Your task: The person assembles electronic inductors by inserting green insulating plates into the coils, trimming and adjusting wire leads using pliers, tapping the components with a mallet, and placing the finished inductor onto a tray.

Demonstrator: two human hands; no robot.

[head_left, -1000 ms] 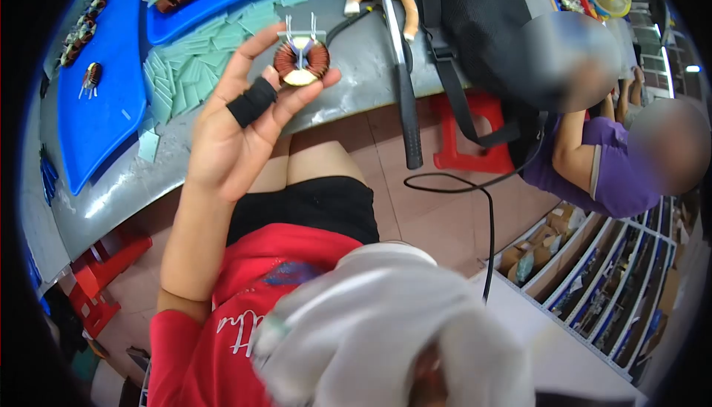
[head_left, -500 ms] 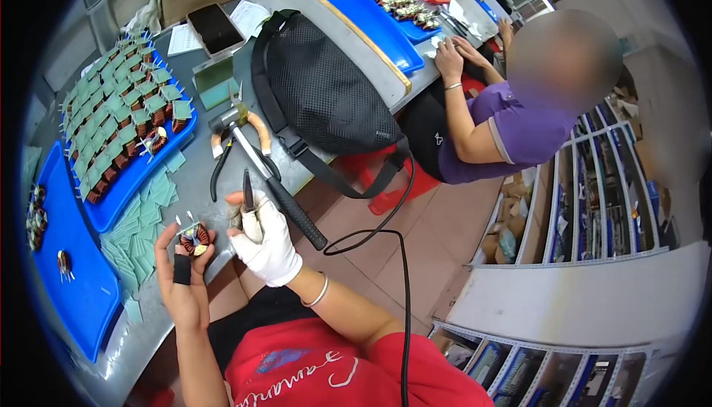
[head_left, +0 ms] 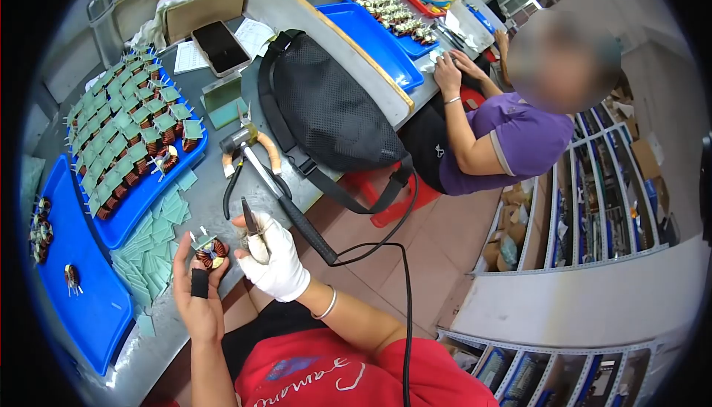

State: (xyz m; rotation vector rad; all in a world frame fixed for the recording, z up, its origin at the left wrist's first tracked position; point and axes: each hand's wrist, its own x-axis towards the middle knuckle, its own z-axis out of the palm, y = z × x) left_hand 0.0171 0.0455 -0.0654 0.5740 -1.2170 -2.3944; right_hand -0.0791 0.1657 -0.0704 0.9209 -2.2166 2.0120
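Observation:
My left hand (head_left: 199, 305), with a black band on one finger, grips a copper-wound toroidal coil (head_left: 213, 254) between thumb and fingers. A small green plate and pale pins show at the coil's upper side. In a white glove, my right hand (head_left: 280, 265) is closed around a pointed dark metal tool (head_left: 250, 218), its whitish handle partly hidden by the fingers. The tool's tip points up and away, apart from the coil. Loose green plates (head_left: 157, 238) lie on the bench just beyond my left hand.
A blue tray (head_left: 194, 156) holds rows of coils topped with green plates; another blue tray (head_left: 89, 310) holds several coils. A hammer (head_left: 274, 192), pliers (head_left: 232, 188) and a black bag (head_left: 326, 103) lie ahead. A co-worker in purple (head_left: 475, 136) sits to the right.
The coil has turned in my left hand, so its green plate shows more. My right hand still holds the tool. The whole view has shifted slightly.

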